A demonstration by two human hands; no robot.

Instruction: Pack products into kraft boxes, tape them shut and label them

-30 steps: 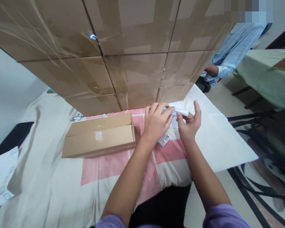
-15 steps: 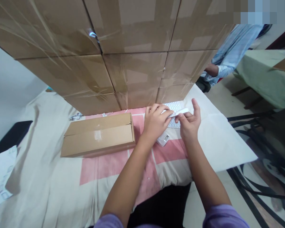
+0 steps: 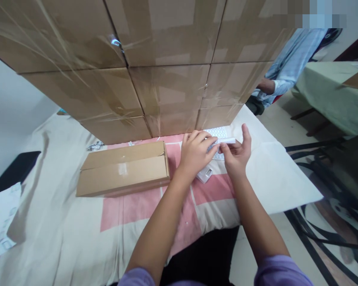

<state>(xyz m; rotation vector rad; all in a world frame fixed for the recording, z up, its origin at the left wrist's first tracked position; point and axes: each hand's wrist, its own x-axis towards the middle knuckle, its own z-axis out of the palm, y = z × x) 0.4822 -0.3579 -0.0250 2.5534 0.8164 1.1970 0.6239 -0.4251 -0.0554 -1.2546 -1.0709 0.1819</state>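
Observation:
My left hand [image 3: 197, 151] and my right hand [image 3: 237, 154] meet over the bed. Between their fingertips they hold a narrow white piece [image 3: 227, 140], long and flat-sided, whose kind I cannot make out. Its far end sticks out to the right. My right thumb and fingers pinch its lower edge while the index finger points up. Beneath it lies a sheet of small labels [image 3: 217, 132] printed with blue outlines, partly covered by my hands. A small white box [image 3: 203, 176] with a dark rectangular mark rests just below my left wrist.
Behind my hands rises a wall of taped cardboard cartons [image 3: 170, 87]. To the left sits a long brown box [image 3: 107, 172] on the bedsheet [image 3: 62, 230]. A large white sheet [image 3: 277, 182] spreads at right. Beyond it are a person's blue sleeve [image 3: 300, 59] and a covered table [image 3: 325, 81].
The white piece has turned from slanting upward to nearly level, its right end slightly lower. My right fingers have shifted a little along it; my left hand stays almost in place.

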